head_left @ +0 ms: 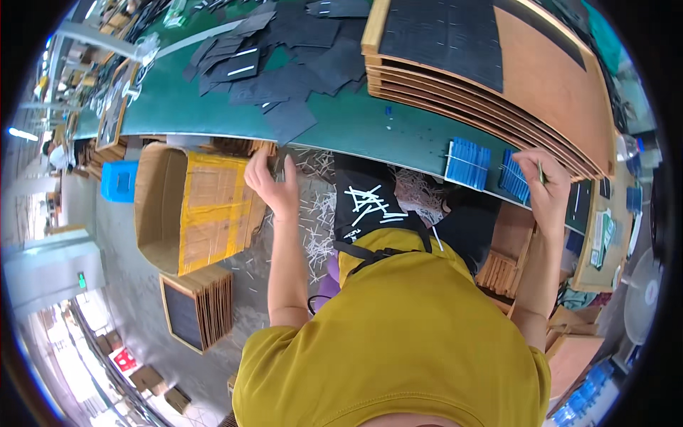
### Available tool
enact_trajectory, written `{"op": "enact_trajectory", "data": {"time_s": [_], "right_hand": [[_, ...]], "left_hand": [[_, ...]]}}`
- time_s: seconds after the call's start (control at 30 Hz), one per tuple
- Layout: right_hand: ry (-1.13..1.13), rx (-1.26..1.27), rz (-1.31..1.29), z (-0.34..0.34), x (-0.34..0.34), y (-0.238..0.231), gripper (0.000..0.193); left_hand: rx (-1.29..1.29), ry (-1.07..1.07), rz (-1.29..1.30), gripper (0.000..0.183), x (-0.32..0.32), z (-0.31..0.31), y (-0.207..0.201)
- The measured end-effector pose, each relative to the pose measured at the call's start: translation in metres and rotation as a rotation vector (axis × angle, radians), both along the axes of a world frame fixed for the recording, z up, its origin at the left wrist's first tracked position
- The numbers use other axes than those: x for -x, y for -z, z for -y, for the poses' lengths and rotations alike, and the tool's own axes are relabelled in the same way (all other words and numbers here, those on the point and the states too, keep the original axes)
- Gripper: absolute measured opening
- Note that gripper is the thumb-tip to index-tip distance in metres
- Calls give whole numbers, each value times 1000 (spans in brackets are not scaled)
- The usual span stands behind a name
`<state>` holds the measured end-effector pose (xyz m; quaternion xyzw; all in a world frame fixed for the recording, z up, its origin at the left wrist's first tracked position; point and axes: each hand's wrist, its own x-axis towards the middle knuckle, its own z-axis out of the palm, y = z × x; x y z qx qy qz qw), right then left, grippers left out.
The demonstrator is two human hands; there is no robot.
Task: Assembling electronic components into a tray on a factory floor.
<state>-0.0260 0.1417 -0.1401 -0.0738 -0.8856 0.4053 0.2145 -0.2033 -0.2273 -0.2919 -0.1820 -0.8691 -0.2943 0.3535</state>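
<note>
Green table (356,124) runs across the upper frame, edge bent by the lens. On its right end: one stack of brown boards (548,78), about seven layers showing at the edge, a black sheet lying on top. Left of centre on the table: a loose heap of dark grey sheets (284,57), too overlapped to count.

Below the table edge, on the floor: one open cardboard box (188,210) with yellow-brown lining, brown board pieces (245,147) standing at its upper rim. One smaller bundle of dark-faced panels (199,309) lies nearer the camera. One blue crate (119,180) to the far left. Pale strip offcuts scattered on the floor, uncounted.

At the table's near edge: two blue bundles (467,162), banded, side by side.

Left hand (272,181) is at the box rim, fingers curled together on the board pieces. Right hand (544,186) is beside the right blue bundle, fingers pinched on one thin stick (539,172).
</note>
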Motion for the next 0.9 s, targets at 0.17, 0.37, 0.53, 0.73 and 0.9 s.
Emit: {"op": "enact_trajectory", "data": {"time_s": [0.17,0.37,0.53,0.73,0.9], "right_hand": [[-31,-69,-15,17,10,-5,6],[-55,10,74,20,4,-4,21],[-84,-65,-47,33,25,-9,25],[-76,-579,-112,32,39,-11,40],[-35,-569,-224,19,27,-1,44]], "left_hand": [[308,122,51,57,26,5,-53],[59,383,69,27,18,13,-57],[-644,853,1061,25,-44,-87,-102],[-580,1213,1473,20,-69,-153,-123],[-572,1240,1491,23,-70,-163,-119]]}}
